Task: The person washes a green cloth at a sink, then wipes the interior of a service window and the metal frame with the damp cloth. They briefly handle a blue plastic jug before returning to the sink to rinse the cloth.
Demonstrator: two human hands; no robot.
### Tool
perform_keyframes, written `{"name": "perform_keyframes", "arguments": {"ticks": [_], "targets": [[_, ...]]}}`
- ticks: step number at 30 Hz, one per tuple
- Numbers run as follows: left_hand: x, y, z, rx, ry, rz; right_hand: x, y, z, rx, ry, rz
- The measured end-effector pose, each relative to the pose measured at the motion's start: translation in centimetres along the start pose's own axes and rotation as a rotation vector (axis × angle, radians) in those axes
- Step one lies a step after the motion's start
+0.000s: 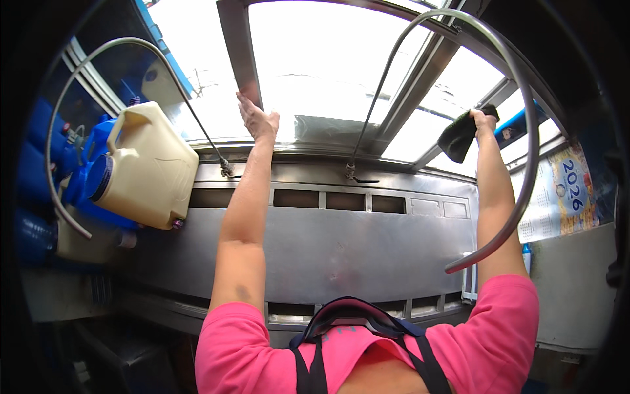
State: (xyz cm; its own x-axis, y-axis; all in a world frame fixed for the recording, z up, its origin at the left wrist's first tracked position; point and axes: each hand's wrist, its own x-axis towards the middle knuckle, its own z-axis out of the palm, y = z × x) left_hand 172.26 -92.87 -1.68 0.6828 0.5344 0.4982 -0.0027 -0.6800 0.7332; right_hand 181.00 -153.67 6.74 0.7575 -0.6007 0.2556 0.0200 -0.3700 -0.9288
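Both my arms reach up and forward toward the windows. My left hand [258, 119] is raised beside the grey window frame post [237, 52], with its fingers stretched out and nothing in them. Its fingertips seem to touch the lower end of that post. Farther right, my right hand [484, 123] is closed around a dark green or black cloth [458, 138]. The cloth hangs bunched to the left of the hand, in front of the right-hand window panes. I cannot tell whether it presses on the glass.
Two curved metal pipes rise from valves, a left pipe [172, 69] and a right pipe [525, 85], which arches around my right arm. Below lies a stainless steel counter [341, 246] with slots. A cream jug [154, 157] and blue containers stand left. A wall calendar [558, 197] hangs right.
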Motion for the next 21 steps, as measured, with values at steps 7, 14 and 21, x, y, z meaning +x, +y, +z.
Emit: {"name": "perform_keyframes", "arguments": {"ticks": [7,14,21], "targets": [[-7.6,-5.6,-5.0,-0.218,-0.254,-0.326,1.6,0.5,-3.2,-0.466,0.191,0.126],[-25.7,-3.9,-10.2,-0.521,-0.376,-0.496,2.5,1.4,-6.0,-0.514,0.501,0.237],[-36.0,7.1,-7.8,-0.515,-0.586,-0.517,4.2,3.1,-10.6,-0.422,0.658,0.134]]}}
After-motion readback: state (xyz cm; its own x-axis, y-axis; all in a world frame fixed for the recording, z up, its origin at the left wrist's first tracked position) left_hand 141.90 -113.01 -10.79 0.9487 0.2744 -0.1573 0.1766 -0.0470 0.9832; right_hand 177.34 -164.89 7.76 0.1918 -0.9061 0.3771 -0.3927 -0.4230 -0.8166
